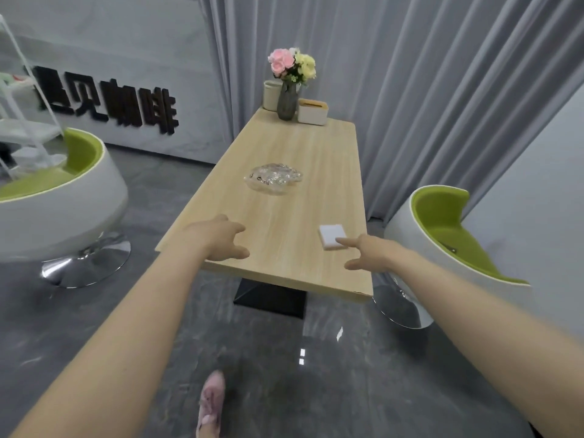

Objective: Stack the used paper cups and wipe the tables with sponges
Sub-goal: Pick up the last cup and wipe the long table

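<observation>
A flat white rectangular sponge (331,236) lay on the wood-grain desk (284,222), touching the right hand's (371,252) spread, empty fingers (343,241); the left hand (221,240) hovered open.

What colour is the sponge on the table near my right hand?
White. The sponge shows plainly in the head view, on the light wood table.

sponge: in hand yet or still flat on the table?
Flat on the table. The white sponge lies near the right edge; the right hand is open, one fingertip at its near corner, not gripping.
</observation>
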